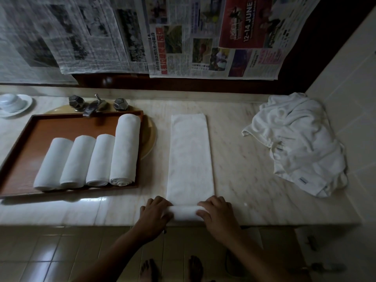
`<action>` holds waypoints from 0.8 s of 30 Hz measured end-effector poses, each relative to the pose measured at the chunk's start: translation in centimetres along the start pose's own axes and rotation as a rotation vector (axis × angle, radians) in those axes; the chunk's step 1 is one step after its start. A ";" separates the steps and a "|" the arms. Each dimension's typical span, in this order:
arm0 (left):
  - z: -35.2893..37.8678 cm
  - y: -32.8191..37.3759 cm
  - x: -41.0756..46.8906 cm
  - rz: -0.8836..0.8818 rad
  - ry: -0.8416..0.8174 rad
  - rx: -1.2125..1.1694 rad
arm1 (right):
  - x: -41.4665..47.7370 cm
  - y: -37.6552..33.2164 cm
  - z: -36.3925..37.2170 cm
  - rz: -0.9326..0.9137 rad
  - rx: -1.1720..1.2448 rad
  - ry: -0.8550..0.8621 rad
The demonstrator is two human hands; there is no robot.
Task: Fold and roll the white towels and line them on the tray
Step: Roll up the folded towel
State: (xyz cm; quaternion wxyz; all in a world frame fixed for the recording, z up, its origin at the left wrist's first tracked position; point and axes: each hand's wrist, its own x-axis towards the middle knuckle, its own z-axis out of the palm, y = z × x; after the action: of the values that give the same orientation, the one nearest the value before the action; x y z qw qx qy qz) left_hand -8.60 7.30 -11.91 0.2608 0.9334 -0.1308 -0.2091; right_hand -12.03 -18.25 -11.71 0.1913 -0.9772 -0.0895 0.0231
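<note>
On the tray (40, 127), four rolled towels (89, 159) lie.

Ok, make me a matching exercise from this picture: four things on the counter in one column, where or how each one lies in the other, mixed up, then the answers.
Things
1. rolled towels
2. folded towel
3. towel heap
4. cup and saucer

Places or states
A. at the far left end of the counter
B. crumpled beside the right wall
C. lined up side by side on the tray
D. flat on the counter, near end rolled up under the left hand and right hand

Pairs: 1-C, 2-D, 3-B, 4-A
</note>
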 end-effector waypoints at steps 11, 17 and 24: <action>0.2 1.9 -0.6 -0.054 0.161 0.073 | -4.4 -2.8 4.8 -0.042 -0.228 0.107; 5.4 3.4 -2.8 0.203 0.200 0.386 | -2.9 -1.8 4.2 -0.080 -0.224 0.054; 3.7 1.4 1.2 0.260 0.119 0.504 | 1.1 -0.1 3.2 -0.079 -0.201 -0.114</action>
State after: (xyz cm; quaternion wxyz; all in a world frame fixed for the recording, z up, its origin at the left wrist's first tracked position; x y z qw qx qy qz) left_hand -9.45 4.13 -14.46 0.0526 0.9548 -0.2817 -0.0795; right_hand -11.20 -16.73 -14.68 0.0876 -0.9843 -0.1403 0.0618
